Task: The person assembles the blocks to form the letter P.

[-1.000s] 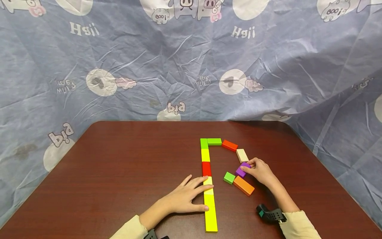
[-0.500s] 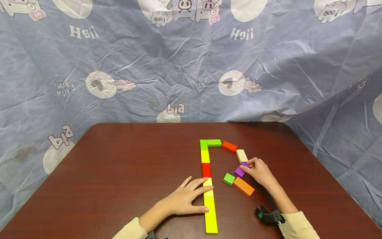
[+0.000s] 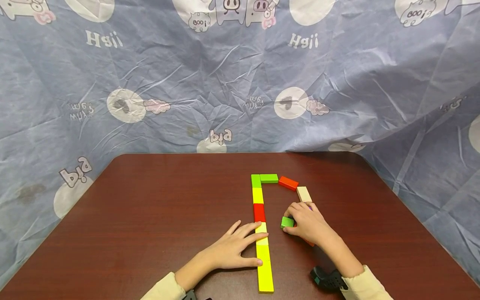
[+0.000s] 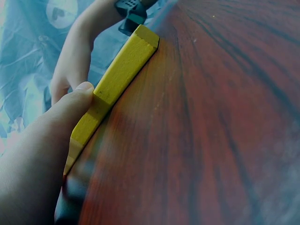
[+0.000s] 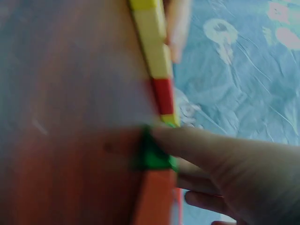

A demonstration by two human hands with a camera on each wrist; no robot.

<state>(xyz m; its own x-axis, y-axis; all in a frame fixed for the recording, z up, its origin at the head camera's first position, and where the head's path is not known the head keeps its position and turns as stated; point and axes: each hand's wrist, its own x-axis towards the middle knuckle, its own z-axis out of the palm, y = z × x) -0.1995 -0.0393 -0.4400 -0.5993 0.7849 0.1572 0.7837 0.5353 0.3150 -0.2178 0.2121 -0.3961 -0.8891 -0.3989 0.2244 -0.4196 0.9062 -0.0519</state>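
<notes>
My left hand (image 3: pixel 234 250) lies with spread fingers over a straight row of blocks, fingertips on a pale yellow block (image 3: pixel 263 239) and thumb at a bright yellow block (image 3: pixel 265 277). In the left wrist view, that thumb touches the yellow block's (image 4: pixel 124 63) side. My right hand (image 3: pixel 313 223) pinches a small green block (image 3: pixel 287 223) between thumb and fingers, right of the row. An orange block (image 5: pixel 154 197) meets the green one in the right wrist view; the hand covers most of it in the head view. The purple block is almost wholly hidden beneath that hand.
Farther up, the row has a red block (image 3: pixel 259 212), a yellow one (image 3: pixel 258 196) and a green one (image 3: pixel 256 181). From its top, a long green block (image 3: pixel 268 178), an orange-red block (image 3: pixel 288 183) and a cream block (image 3: pixel 304 194) curve right. A printed cloth (image 3: pixel 240 83) hangs behind the table (image 3: pixel 168 200).
My right hand has let go of the purple block and moved left and slightly nearer to the small green block, which it now pinches. My left hand has stayed in place.
</notes>
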